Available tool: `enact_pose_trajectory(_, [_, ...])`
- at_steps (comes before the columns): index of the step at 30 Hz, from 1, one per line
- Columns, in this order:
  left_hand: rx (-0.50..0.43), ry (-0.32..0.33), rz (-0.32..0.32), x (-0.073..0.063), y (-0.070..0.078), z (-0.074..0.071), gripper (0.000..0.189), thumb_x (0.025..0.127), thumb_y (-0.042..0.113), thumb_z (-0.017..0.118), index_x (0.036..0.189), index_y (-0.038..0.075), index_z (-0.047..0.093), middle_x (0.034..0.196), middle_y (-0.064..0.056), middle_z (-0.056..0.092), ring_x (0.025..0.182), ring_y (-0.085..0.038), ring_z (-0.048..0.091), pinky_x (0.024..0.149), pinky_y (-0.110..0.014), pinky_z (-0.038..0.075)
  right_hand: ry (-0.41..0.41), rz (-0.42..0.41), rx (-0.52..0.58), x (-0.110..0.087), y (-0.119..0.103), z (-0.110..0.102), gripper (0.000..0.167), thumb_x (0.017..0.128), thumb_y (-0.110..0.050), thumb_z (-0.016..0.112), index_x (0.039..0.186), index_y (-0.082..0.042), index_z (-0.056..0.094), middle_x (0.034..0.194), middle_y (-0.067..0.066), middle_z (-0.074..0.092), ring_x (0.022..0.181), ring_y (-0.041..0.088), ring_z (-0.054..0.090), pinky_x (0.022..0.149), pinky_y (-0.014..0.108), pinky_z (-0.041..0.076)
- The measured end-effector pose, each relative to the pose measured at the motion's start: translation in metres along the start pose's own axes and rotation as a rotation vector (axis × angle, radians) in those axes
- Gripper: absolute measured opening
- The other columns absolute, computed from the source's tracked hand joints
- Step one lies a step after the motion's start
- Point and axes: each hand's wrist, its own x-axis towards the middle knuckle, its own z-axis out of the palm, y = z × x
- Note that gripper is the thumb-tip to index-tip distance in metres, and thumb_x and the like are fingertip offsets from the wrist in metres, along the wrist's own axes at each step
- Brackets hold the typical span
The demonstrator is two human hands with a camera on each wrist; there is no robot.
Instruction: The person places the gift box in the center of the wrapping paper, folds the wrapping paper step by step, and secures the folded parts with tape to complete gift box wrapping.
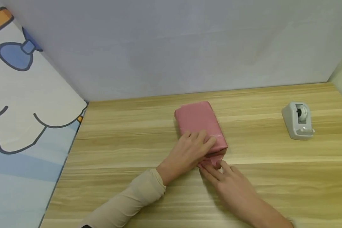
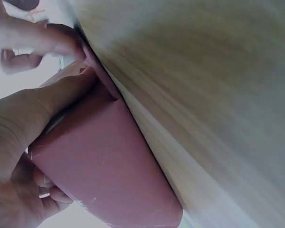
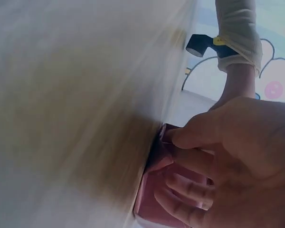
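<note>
A package wrapped in pink paper (image 1: pixel 200 122) lies on the wooden table, its near end facing the person. My left hand (image 1: pixel 188 150) grips that end, fingers spread over the top. In the left wrist view the left thumb (image 2: pixel 69 92) presses into the folds of the end, below the package's upper edge. Close by, my right hand (image 1: pixel 233 186) pinches the loose paper flap (image 1: pixel 216 160) sticking out low at this end. The right wrist view shows the right thumb (image 3: pixel 194 130) and fingers at the creased paper (image 3: pixel 159 159), which they partly hide.
A pale grey tape dispenser (image 1: pixel 300 122) with a roll in it stands on the table (image 1: pixel 125 136) at the right. A plain pale wall (image 1: pixel 188 47) rises behind the table, and a cartoon-printed panel (image 1: pixel 22 104) borders the left side.
</note>
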Motion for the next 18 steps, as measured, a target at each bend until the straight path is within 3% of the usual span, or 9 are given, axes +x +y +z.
enact_pose_trajectory(4, [-0.002, 0.007, -0.002, 0.0, 0.0, 0.001, 0.012, 0.105, 0.023, 0.057, 0.113, 0.017, 0.05, 0.092, 0.001, 0.051, 0.073, -0.014, 0.05, 0.062, -0.024, 0.038, -0.027, -0.032, -0.025, -0.005, -0.002, 0.0, 0.064, 0.077, -0.009, 0.079, 0.14, -0.009, 0.065, 0.139, 0.002, 0.07, 0.127, 0.024, 0.063, 0.101, 0.044, 0.054])
enact_pose_trajectory(9, [0.0, 0.018, -0.012, 0.001, 0.001, 0.002, 0.006, 0.106, 0.017, 0.052, 0.112, 0.017, 0.051, 0.09, 0.002, 0.051, 0.072, -0.014, 0.05, 0.062, -0.024, 0.038, -0.051, -0.021, 0.069, -0.012, 0.002, -0.006, 0.061, 0.075, -0.011, 0.082, 0.134, -0.005, 0.068, 0.132, 0.007, 0.073, 0.127, 0.025, 0.066, 0.108, 0.049, 0.052])
enact_pose_trajectory(14, [0.013, 0.015, -0.027, 0.0, 0.004, 0.002, 0.027, 0.101, 0.039, 0.065, 0.11, 0.018, 0.051, 0.09, 0.002, 0.05, 0.07, -0.013, 0.049, 0.063, -0.024, 0.038, -0.091, -0.001, 0.156, -0.012, 0.006, -0.007, 0.061, 0.082, -0.007, 0.079, 0.141, -0.002, 0.063, 0.14, 0.012, 0.068, 0.133, 0.03, 0.063, 0.111, 0.052, 0.049])
enact_pose_trajectory(18, [0.061, -0.005, -0.045, 0.002, 0.008, 0.0, 0.045, 0.094, 0.058, 0.066, 0.109, 0.019, 0.049, 0.087, 0.003, 0.047, 0.068, -0.012, 0.045, 0.062, -0.023, 0.038, -0.109, -0.012, 0.136, -0.012, 0.006, -0.004, 0.065, 0.079, -0.008, 0.08, 0.142, -0.002, 0.063, 0.142, 0.012, 0.067, 0.136, 0.031, 0.061, 0.112, 0.053, 0.048])
